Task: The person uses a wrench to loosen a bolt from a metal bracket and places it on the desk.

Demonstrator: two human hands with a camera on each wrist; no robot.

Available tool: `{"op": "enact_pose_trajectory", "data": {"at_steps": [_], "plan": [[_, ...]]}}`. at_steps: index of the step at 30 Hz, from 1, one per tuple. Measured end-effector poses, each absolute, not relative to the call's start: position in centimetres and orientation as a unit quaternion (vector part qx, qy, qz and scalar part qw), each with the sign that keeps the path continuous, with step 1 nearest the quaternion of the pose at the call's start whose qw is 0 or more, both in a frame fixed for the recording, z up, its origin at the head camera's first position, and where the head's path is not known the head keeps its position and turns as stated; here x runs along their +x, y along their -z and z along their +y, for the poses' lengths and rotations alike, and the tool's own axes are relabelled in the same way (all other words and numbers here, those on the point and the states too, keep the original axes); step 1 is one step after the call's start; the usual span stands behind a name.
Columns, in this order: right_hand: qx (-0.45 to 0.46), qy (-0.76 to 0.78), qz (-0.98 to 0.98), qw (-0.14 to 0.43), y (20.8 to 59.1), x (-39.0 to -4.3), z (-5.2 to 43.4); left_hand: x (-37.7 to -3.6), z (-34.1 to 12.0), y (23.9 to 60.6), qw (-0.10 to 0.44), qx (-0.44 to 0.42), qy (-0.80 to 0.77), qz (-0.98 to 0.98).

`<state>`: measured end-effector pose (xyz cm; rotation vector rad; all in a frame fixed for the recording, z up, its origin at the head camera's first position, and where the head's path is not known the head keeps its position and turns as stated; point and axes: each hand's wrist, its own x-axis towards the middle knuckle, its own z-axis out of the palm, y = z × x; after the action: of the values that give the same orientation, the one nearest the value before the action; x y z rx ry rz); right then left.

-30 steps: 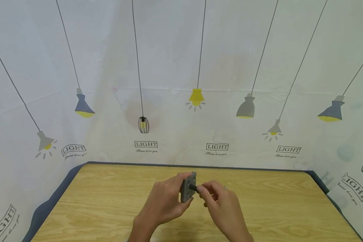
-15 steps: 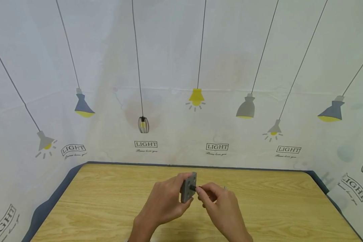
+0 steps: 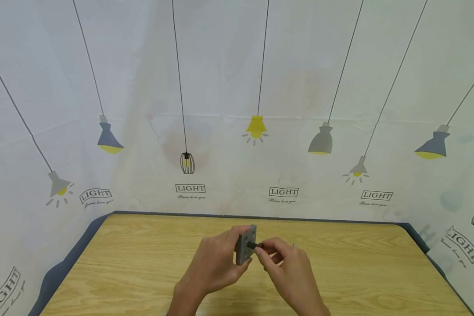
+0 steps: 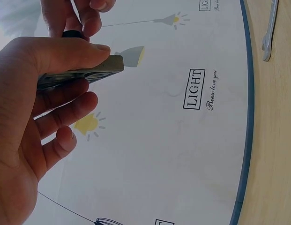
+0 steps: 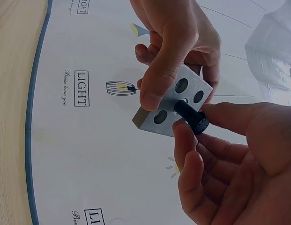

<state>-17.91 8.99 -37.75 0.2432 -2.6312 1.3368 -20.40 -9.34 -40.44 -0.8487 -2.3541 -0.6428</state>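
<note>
Pinching black bolt (image 5: pixel 191 116) with right hand (image 3: pixel 290 270), shaft square into centre of grey plate (image 5: pixel 175 104); left hand (image 3: pixel 217 263) clamped round plate's edges, just left of bolt.

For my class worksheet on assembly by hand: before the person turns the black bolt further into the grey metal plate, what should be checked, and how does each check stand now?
1. Left hand grips the grey square metal plate firmly: ok.
2. Right hand pinches the head of the black bolt between thumb and fingers: ok.
3. Bolt shank sits in the plate's middle hole: ok.
4. Bolt stands square to the plate face: cannot tell.
5. Threads have caught: cannot tell.
6. Silver spanner lies within reach on the wooden table: ok.
</note>
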Motion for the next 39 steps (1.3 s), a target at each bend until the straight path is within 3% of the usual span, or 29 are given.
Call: {"op": "enact_pose_trajectory", "data": {"at_steps": [39], "plan": [[0.129, -0.428, -0.884, 0.137, 37.72, -17.66, 9.28, -20.4, -9.34, 40.47, 0.278, -0.317, 0.242, -0.874]]}}
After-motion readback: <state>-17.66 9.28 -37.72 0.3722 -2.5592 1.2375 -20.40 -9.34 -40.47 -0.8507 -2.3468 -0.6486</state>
